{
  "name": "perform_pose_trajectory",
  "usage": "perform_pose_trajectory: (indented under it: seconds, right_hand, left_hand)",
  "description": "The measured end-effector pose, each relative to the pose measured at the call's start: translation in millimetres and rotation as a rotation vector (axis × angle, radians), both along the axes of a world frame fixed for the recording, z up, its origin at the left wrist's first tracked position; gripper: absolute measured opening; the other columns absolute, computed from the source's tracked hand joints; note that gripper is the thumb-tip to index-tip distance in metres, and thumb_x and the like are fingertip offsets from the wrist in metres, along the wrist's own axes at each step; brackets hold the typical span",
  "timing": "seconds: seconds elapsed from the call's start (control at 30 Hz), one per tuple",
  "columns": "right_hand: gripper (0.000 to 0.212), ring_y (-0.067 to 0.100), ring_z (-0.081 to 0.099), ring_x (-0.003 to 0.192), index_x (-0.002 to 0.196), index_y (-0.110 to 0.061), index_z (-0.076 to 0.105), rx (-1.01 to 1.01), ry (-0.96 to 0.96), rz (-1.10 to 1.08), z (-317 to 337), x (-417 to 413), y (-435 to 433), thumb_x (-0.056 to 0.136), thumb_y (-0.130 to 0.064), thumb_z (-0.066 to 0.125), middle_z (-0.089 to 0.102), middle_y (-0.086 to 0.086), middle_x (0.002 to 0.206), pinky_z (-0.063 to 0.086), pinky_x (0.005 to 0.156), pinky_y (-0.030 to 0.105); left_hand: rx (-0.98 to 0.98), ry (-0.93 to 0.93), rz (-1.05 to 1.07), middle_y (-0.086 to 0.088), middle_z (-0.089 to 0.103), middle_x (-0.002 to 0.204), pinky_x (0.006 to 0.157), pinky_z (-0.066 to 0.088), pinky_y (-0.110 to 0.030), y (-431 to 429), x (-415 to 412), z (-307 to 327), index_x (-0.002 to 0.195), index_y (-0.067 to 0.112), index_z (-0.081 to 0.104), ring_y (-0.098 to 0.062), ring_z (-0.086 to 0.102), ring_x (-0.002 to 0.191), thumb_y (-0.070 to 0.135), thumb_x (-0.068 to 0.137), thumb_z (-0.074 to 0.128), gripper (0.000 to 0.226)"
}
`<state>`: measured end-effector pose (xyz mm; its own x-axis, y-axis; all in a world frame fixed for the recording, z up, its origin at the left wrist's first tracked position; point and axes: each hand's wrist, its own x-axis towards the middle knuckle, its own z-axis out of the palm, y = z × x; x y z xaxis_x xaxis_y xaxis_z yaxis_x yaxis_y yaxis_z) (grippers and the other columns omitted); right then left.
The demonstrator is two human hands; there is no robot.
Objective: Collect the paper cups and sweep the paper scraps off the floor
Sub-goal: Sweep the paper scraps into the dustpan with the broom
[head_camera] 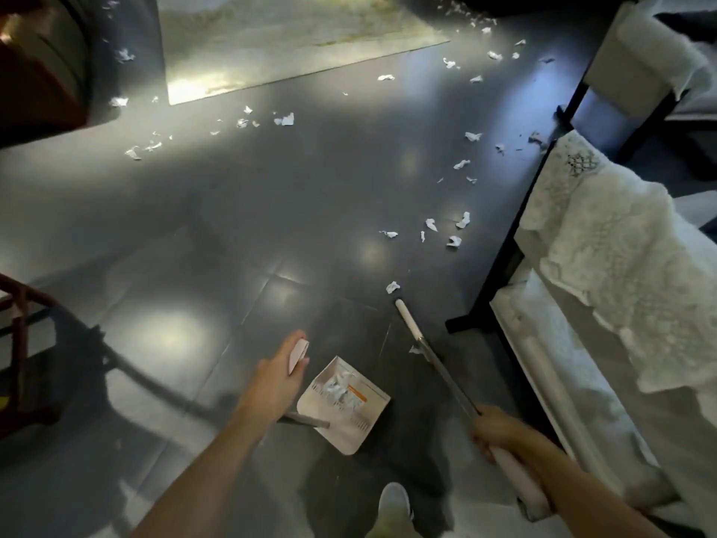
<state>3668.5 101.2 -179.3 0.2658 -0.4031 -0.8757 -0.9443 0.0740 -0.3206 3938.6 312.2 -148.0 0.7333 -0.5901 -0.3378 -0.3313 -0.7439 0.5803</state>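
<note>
Left hand is gripping the dustpan handle, its fingers curling round the white grip at the top. The dustpan is sitting on the dark tiled floor just beside that hand, mouth pointing away from the person, and a small heap of crumpled paper is lying inside it.

Over to the right hand: it is clamping tight round the broom, holding the grey pole where it meets the thicker white section that is running back along the forearm. The pole is slanting forward and left, and its white far end is reaching down towards the floor just short of one lone scrap. Another scrap is lying right against the pole.

More paper scraps are lying scattered well ahead, some trailing along the dark frame of the furniture on the right, others strung out near the edge of the pale rug at the top. A white lace cover is draping over that furniture. A reddish chair is showing at the left edge, and a light shoe is poking in at the bottom, between the two arms.
</note>
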Motion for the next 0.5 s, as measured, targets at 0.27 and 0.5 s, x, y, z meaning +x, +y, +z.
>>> perform_pose_trajectory:
  seconds: [0.27, 0.5]
  right_hand:
    - [0.034, -0.003, 0.047, 0.032, 0.07, -0.03, 0.031, 0.195, 0.032, 0.194, 16, 47, 33, 0.087, -0.008, 0.051, 0.043, -0.006, 0.069, 0.037, 0.037, 0.01]
    - [0.036, 0.004, 0.039, 0.032, 0.12, -0.015, 0.056, 0.474, 0.041, -0.071, 84, 84, -3, 0.089, 0.002, 0.048, 0.043, -0.003, 0.042, 0.036, 0.035, 0.015]
  left_hand:
    - [-0.006, 0.036, 0.012, -0.017, 0.062, 0.112, 0.082, 0.046, -0.034, -36, 20, 7, 0.134, 0.03, 0.042, -0.036, 0.06, 0.102, 0.031, 0.098, 0.046, 0.036]
    - [-0.025, 0.084, -0.057, -0.012, 0.059, 0.092, 0.053, 0.038, -0.021, -43, 45, 22, 0.126, 0.031, 0.044, -0.015, 0.054, 0.067, 0.027, 0.098, 0.046, 0.028]
